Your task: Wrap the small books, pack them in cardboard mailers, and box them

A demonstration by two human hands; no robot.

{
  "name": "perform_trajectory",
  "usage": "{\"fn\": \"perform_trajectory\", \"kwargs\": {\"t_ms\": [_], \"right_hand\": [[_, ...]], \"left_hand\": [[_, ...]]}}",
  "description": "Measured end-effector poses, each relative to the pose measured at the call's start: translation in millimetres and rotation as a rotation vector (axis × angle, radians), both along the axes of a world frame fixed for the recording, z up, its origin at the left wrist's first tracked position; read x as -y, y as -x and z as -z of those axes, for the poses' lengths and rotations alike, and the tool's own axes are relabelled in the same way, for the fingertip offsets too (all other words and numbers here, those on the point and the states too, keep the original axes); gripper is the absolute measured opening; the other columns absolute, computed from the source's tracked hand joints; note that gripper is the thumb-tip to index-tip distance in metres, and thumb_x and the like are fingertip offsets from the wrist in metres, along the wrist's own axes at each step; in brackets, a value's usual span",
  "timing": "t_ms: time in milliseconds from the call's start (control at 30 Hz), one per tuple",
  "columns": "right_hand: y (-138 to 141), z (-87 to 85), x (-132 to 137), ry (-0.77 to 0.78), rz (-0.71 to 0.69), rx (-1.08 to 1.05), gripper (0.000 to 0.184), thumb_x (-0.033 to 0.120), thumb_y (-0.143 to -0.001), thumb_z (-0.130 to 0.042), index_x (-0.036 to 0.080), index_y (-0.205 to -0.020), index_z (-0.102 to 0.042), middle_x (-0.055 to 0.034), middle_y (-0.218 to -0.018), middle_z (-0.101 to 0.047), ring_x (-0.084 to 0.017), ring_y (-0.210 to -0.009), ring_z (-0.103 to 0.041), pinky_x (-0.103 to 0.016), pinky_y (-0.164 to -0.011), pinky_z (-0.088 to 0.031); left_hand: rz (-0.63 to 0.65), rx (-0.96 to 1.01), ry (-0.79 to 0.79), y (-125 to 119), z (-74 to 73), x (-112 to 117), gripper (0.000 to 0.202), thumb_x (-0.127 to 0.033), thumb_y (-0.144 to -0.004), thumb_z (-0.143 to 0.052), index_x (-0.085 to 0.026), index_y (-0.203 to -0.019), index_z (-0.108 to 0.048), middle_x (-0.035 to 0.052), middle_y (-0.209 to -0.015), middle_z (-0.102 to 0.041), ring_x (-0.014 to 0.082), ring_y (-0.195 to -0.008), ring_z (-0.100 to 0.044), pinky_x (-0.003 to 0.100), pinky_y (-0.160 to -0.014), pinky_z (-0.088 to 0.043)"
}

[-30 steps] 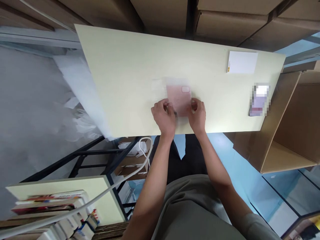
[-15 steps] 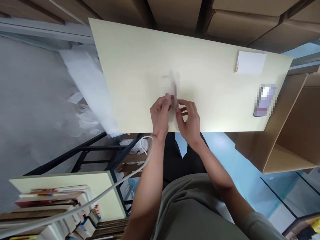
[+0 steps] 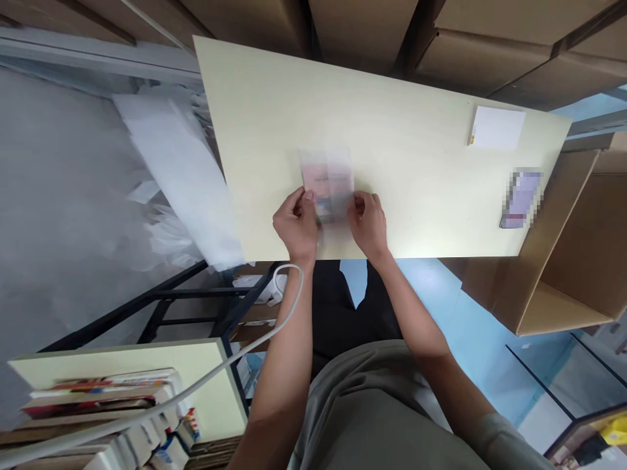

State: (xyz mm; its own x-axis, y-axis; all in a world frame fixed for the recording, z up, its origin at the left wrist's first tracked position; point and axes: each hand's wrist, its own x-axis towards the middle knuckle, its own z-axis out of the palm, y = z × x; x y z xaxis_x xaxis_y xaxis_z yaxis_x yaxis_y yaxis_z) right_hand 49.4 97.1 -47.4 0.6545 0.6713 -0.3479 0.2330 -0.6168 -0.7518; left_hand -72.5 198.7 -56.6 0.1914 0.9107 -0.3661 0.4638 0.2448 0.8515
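Observation:
A pink phone case in a clear plastic sleeve is held flat just above the pale yellow table, near its front edge. It is blurred by motion and shows a printed side. My left hand pinches its lower left corner. My right hand pinches its lower right corner. Both hands have their fingers closed on the packet.
A white pad and a blurred phone-sized object lie at the table's right end. An open cardboard box stands to the right. Cardboard boxes line the back. Clear plastic bags hang off the left edge. A white cable runs below.
The packet lay with its plain pink side up, was turned on edge half a second ago, and now shows its other, printed side. Both hands shifted slightly left.

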Motion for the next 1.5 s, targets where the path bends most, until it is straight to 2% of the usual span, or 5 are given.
{"fn": "perform_trajectory", "kwargs": {"t_ms": [267, 533, 967, 1133, 1500], "right_hand": [[31.1, -11.7, -31.0, -0.261, 0.169, -0.364, 0.02, 0.029, -0.109, -0.064, 0.03, -0.116, -0.045, 0.0011, -0.101, -0.068, -0.013, -0.079, -0.067, -0.027, -0.071, -0.053], [37.5, 18.3, -132.5, -0.426, 0.158, -0.419, 0.023, 0.03, -0.106, -0.068, 0.03, -0.113, -0.046, 0.009, -0.079, -0.055, -0.011, -0.063, -0.05, -0.023, -0.061, -0.043], [20.0, 16.9, -171.5, 0.076, -0.003, 0.198, 0.024, 0.021, -0.102, -0.069, 0.017, -0.125, -0.068, -0.0207, -0.134, -0.064, -0.035, -0.126, -0.064, -0.053, -0.113, -0.055], [27.5, -18.3, -140.4, 0.011, -0.044, 0.191, 0.031, 0.026, -0.106, -0.067, 0.014, -0.135, -0.068, -0.021, -0.132, -0.068, -0.035, -0.125, -0.068, -0.054, -0.114, -0.057], [65.0, -112.0, -35.0, -0.116, -0.291, 0.128, 0.038, 0.026, -0.106, -0.067, 0.013, -0.141, -0.068, -0.0186, -0.13, -0.071, -0.031, -0.123, -0.072, -0.047, -0.113, -0.058]], "left_hand": [[0.02, 0.137, 0.003, 28.6, -2.4, -18.3, 0.041, -0.057, -0.103, -0.076, -0.024, -0.125, -0.068, 0.0075, -0.11, -0.08, 0.0215, -0.1, -0.078, 0.033, -0.088, -0.063], [0.026, 0.241, 0.007, 46.1, 24.6, -119.3, 0.058, -0.051, -0.093, -0.084, -0.028, -0.141, -0.06, 0.0058, -0.111, -0.079, 0.0251, -0.098, -0.078, 0.038, -0.086, -0.067], [0.053, -0.42, -0.132, -1.6, -9.7, -147.8, 0.064, -0.012, -0.085, -0.078, -0.015, -0.147, -0.066, 0.0252, -0.147, -0.06, 0.0496, -0.148, -0.053, 0.068, -0.129, -0.039], [-0.029, -0.423, -0.133, 10.4, -58.4, -118.3, 0.053, -0.012, -0.094, -0.07, -0.014, -0.147, -0.067, 0.0219, -0.142, -0.066, 0.0446, -0.146, -0.056, 0.066, -0.13, -0.038], [-0.308, -0.192, -0.271, 109.8, -141.2, 48.7, 0.037, -0.021, -0.089, -0.066, -0.022, -0.124, -0.079, 0.0062, -0.104, -0.073, 0.0259, -0.1, -0.07, 0.048, -0.113, -0.056]]}}
